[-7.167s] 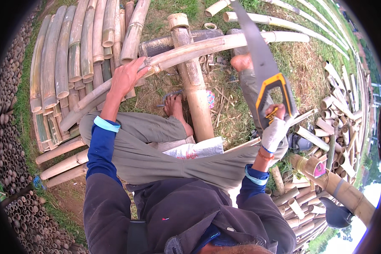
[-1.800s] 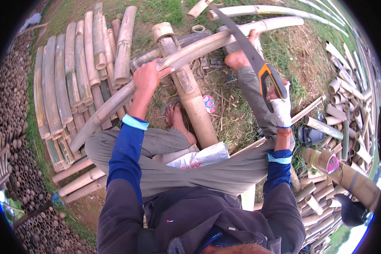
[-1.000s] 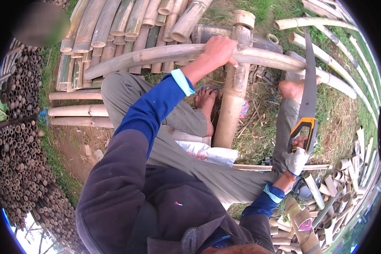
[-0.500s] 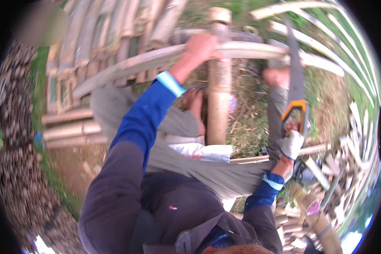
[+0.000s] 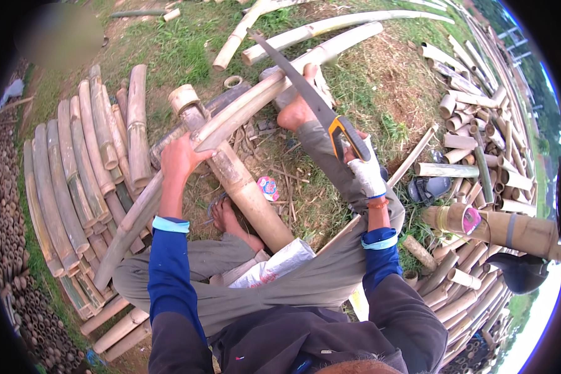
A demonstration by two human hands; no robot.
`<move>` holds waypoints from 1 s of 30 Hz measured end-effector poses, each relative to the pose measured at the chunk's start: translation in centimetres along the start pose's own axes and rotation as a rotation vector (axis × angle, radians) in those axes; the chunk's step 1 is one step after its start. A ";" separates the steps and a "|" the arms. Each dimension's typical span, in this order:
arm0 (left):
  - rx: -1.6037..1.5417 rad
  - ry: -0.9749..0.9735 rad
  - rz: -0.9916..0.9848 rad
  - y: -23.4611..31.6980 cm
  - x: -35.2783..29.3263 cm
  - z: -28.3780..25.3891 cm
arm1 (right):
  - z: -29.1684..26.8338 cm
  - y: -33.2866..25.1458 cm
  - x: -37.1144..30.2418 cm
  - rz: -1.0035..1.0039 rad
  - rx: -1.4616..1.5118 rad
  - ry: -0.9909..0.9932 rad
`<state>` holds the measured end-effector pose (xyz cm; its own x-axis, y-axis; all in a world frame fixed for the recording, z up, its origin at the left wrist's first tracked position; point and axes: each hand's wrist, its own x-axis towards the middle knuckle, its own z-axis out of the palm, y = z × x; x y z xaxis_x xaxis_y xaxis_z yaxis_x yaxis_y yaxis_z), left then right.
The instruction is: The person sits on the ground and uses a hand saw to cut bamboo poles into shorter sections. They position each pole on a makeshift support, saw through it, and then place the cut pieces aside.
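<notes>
A long bamboo pole (image 5: 249, 112) slants from lower left to upper right, resting across the notched top of a thick bamboo post (image 5: 255, 206). My bare left hand (image 5: 181, 157) is closed around the pole just left of the post. In my right hand (image 5: 368, 173), which wears a whitish glove, is the black and orange handle of a handsaw (image 5: 305, 90). The blade points up and left and crosses over the pole near my right foot (image 5: 296, 112). Whether its teeth touch the bamboo, I cannot tell.
Cut bamboo lengths (image 5: 75, 174) lie in rows at the left. More short pieces (image 5: 467, 124) are heaped at the right, beside a dark sandal (image 5: 429, 189). A thick bamboo piece (image 5: 505, 230) stands out at the right edge. A white sack (image 5: 280, 265) lies by my legs.
The view has turned, so the pole and post now slant. My left hand still grips the pole and my right hand the saw, whose blade now points up and left.
</notes>
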<state>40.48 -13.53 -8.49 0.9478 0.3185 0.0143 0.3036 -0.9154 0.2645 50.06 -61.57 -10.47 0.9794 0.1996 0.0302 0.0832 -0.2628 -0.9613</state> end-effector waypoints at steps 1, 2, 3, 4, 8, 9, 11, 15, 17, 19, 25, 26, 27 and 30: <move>-0.007 -0.018 -0.013 -0.2 -0.3 -0.3 | 0.2 0.0 0.1 -0.032 0.016 -0.020; -0.014 -0.036 -0.027 -0.3 -0.4 -0.6 | 0.1 -0.1 0.1 -0.021 0.044 -0.042; -0.008 -0.012 -0.012 -0.3 -0.1 -0.4 | -0.2 -0.2 0.1 -0.011 0.069 -0.059; 0.002 0.006 -0.007 -0.7 -0.3 -0.3 | -0.1 -0.4 0.0 0.015 0.087 -0.077; 0.035 0.006 -0.001 -1.2 -0.1 0.1 | -0.1 -1.0 -0.4 0.035 0.098 -0.078; 0.019 -0.017 -0.005 -0.8 -0.2 -0.1 | -0.6 -0.5 -0.4 0.014 0.112 -0.108; -0.049 -0.017 0.035 -1.1 -0.1 -0.3 | -0.8 -0.1 -0.3 0.013 0.149 -0.091; -0.051 -0.015 0.027 -2.0 -0.2 0.1 | -0.7 0.0 -0.5 0.041 0.118 -0.087; -0.039 -0.003 0.008 -1.8 -0.5 0.1 | -0.1 -1.0 -0.6 0.010 0.072 -0.105; -0.035 0.003 -0.018 -1.1 -0.9 -0.4 | -0.4 -1.0 -0.8 0.013 0.198 -0.130; -0.010 -0.028 -0.059 -1.2 -1.5 -0.9 | 0.0 -1.2 -1.1 0.072 0.197 -0.094; -0.011 -0.022 -0.053 -1.3 -1.5 -0.8 | 0.1 -1.3 -1.1 0.072 0.174 -0.095; -0.011 -0.016 -0.047 -1.5 -1.5 -0.7 | 0.4 -0.9 -1.2 0.047 0.188 -0.073; -0.032 -0.004 -0.042 -1.8 -1.5 -0.5 | 0.7 -1.8 -1.5 -0.052 0.180 -0.124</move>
<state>38.50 -12.20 -8.48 0.9346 0.3556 -0.0014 0.3401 -0.8927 0.2957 48.32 -60.73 -8.93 0.9438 0.3256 0.0577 0.0879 -0.0790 -0.9930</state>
